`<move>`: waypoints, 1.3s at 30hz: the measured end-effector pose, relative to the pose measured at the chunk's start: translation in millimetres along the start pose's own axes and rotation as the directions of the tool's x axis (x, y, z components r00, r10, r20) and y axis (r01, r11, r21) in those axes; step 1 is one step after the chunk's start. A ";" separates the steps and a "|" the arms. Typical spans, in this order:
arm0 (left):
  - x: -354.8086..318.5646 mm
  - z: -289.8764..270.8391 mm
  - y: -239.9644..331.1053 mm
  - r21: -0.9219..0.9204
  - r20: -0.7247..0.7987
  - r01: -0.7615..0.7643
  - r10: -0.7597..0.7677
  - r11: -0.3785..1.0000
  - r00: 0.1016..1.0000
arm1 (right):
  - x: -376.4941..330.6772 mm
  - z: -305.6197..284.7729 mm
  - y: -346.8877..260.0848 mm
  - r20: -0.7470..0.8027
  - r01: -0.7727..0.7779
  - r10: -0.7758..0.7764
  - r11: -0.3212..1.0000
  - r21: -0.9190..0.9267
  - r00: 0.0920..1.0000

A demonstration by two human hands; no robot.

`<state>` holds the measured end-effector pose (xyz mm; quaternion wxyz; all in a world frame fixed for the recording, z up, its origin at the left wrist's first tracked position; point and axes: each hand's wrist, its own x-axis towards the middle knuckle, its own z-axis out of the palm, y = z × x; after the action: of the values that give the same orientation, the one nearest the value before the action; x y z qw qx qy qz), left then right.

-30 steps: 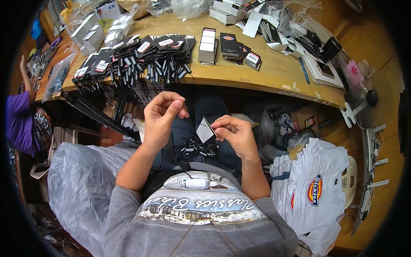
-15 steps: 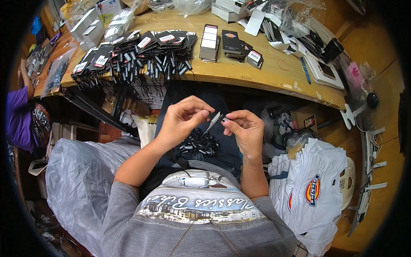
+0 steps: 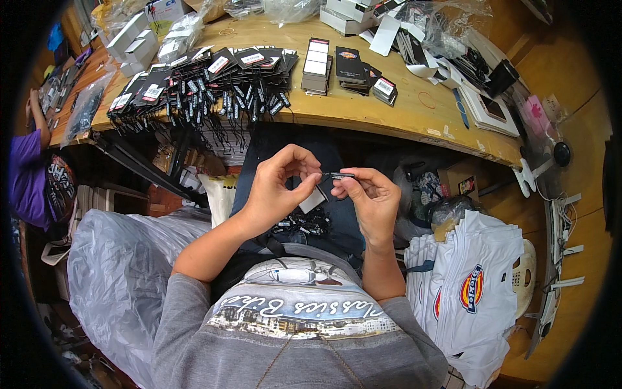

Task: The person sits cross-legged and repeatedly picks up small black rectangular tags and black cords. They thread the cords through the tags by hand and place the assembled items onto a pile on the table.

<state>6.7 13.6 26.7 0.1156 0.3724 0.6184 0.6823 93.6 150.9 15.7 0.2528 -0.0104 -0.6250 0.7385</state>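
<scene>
Above my lap my right hand (image 3: pixel 370 198) pinches a small black plastic hang-tag fastener (image 3: pixel 341 175) between thumb and forefinger. My left hand (image 3: pixel 283 181) is closed at thumb and forefinger on the fastener's thin black cord, close to its end. Below the fingertips hangs a pale hang tag (image 3: pixel 313 200), partly behind the left hand. A loose heap of black string fasteners (image 3: pixel 299 224) lies in my lap under both hands.
On the wooden table (image 3: pixel 402 107) ahead, many black hang tags (image 3: pixel 214 71) with fasteners overhang the front edge. Stacked tags (image 3: pixel 316 71) stand beside them. A plastic bag (image 3: pixel 110 272) bulges at left; folded white shirts (image 3: pixel 466 279) are at right. Another person in a purple sleeve (image 3: pixel 29 155) is far left.
The fastener has turned to lie level between my hands, its cord now drawn toward the left fingertips. The hang tag has swung from edge-on to showing a pale face lower down.
</scene>
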 end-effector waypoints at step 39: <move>59.0 21.2 -91.3 -0.484 0.182 0.417 -0.378 0.769 0.908 | 70.9 -27.2 73.0 -0.042 -0.325 0.367 0.865 0.381 0.929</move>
<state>-48.2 85.1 -37.6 0.3746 0.2137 0.4744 0.7674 14.5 196.6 -36.7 0.1486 -0.1167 -0.4482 0.8737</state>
